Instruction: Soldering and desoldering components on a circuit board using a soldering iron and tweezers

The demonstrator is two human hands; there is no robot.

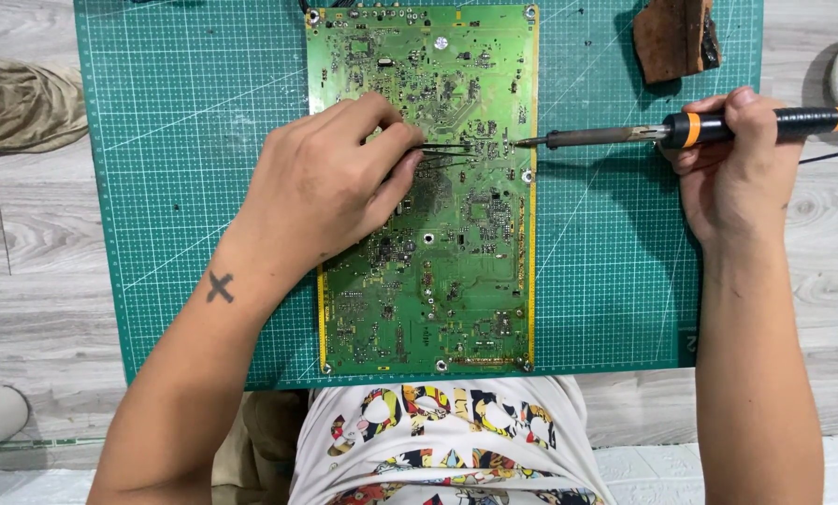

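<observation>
- Left hand (330, 182) rests on the green circuit board (438, 281), its grip pinching tweezers (447, 154) to steady a small part.
- Right hand (732, 154) has its grip closed around the soldering iron (625, 136); the tip meets the board's right edge.
- The board lies on a green cutting mat (615, 262) which protects the worktop.

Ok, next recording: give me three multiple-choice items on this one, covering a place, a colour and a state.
1. Where does the circuit board lie?
A. on the green cutting mat
B. on bare wood
C. on a cloth

2. What colour are the soldering iron handle's bands?
A. blue
B. orange
C. white

3. What does the left hand hold?
A. nothing
B. a screwdriver
C. tweezers

Answers: 1 A, gridded mat shows on both sides of the board; 2 B, orange rings flank the right hand; 3 C, thin dark prongs extend from its fingers.
</observation>
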